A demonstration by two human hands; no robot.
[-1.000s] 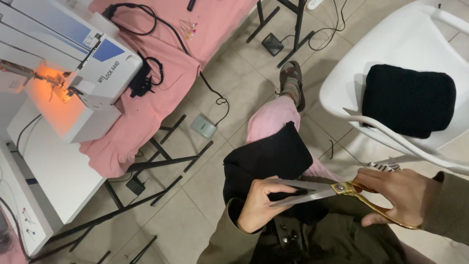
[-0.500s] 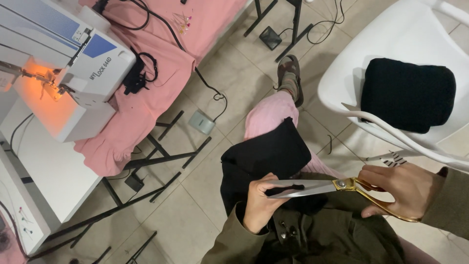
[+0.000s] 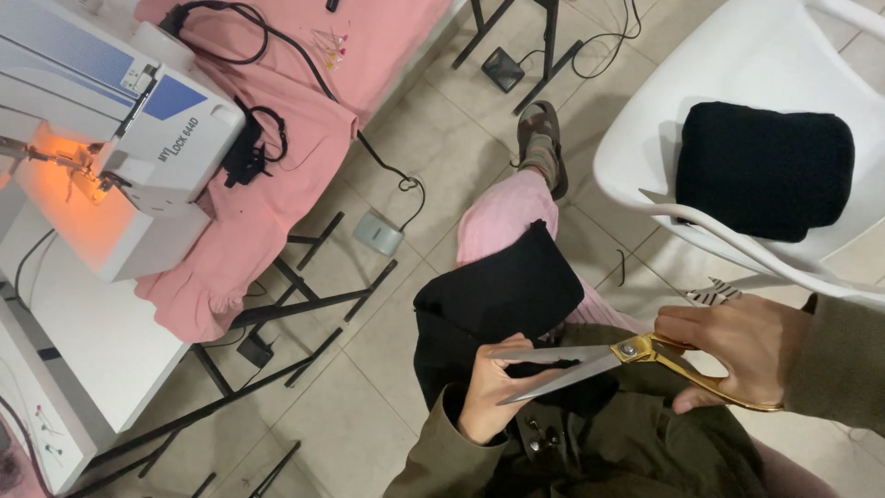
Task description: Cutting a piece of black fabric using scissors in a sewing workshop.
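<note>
A piece of black fabric (image 3: 502, 295) lies over my lap and knee. My left hand (image 3: 493, 392) grips its near edge, fingers closed on the cloth. My right hand (image 3: 742, 346) holds large scissors (image 3: 590, 360) with gold handles and silver blades. The blades are slightly apart and point left, with their tips at my left hand's fingers and the fabric edge between them.
A white sewing machine (image 3: 120, 138) with an orange lamp stands on a white table (image 3: 83, 332) at the left, next to pink cloth (image 3: 277, 184) with black cables. A grey foot pedal (image 3: 379, 232) lies on the tiled floor. A white chair (image 3: 664, 138) at the right carries a black cushion (image 3: 765, 171).
The view has drifted slightly. My hands, the scissors and the black fabric keep nearly the same pose; the blades stay at the fabric edge.
</note>
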